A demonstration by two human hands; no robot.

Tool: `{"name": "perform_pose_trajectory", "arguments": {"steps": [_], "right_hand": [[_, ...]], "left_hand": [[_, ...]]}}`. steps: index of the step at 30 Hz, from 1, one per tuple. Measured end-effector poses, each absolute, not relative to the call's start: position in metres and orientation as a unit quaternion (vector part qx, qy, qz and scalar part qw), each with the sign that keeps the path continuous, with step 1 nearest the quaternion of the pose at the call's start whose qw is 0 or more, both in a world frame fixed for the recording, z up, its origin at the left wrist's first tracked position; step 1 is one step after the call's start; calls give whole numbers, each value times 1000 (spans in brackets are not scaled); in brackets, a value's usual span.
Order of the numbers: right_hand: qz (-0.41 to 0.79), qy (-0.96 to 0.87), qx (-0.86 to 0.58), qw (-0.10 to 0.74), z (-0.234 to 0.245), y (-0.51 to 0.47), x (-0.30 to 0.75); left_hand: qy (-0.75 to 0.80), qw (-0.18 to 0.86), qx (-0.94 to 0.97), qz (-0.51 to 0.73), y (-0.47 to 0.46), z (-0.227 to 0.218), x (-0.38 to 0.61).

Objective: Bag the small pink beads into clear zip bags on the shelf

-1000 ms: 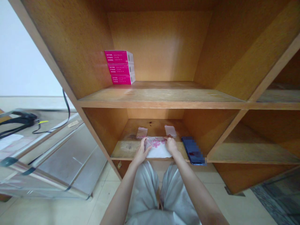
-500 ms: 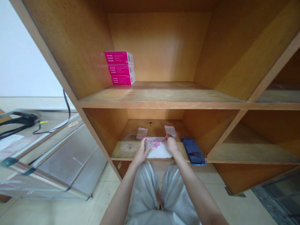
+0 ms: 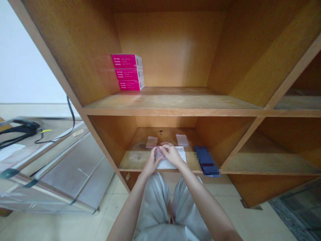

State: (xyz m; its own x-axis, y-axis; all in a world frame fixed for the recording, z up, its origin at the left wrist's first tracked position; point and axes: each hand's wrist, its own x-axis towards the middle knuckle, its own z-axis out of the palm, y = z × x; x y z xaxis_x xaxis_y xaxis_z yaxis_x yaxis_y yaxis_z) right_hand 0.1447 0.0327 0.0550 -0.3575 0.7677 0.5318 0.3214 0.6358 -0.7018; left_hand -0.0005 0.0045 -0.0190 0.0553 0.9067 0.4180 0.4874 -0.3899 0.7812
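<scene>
On the lower wooden shelf [image 3: 130, 163] lies a white sheet [image 3: 181, 154]. Over its left part both my hands meet on a small clear plastic bag [image 3: 158, 153]. My left hand [image 3: 151, 162] pinches the bag's left edge. My right hand [image 3: 170, 154] lies curled over the sheet, fingertips at the bag's top; it covers the small pink bits that lay on the sheet earlier. Two more small clear bags lie further back, one [image 3: 151, 142] with pink contents, the other [image 3: 182, 140] looking empty.
A dark phone [image 3: 206, 161] lies at the right of the lower shelf. Three pink boxes [image 3: 127, 72] are stacked at the back left of the upper shelf [image 3: 175, 107]. Left of the cabinet lie wrapped flat panels [image 3: 50, 167] with black cables [image 3: 22, 129] on top.
My right hand has slid left from the sheet's right edge to the middle, meeting my left hand at the bag and covering the pink bits. The left hand has hardly moved.
</scene>
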Motion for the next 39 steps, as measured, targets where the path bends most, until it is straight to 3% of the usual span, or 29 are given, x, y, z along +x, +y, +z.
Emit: {"name": "perform_pose_trajectory", "arguments": {"steps": [6, 16, 29, 35, 39], "right_hand": [[244, -735, -426, 468, 39, 43, 158], [135, -772, -551, 286, 9, 61, 200], [74, -767, -600, 213, 3, 63, 199], [55, -758, -609, 228, 3, 65, 199], [78, -741, -595, 301, 5, 62, 198]], "left_hand": [[509, 225, 688, 466, 3, -17, -1], [522, 233, 678, 462, 3, -18, -1], [527, 221, 680, 459, 2, -17, -1], [526, 226, 678, 461, 2, -18, -1], [526, 224, 676, 465, 1, -16, 0]]}}
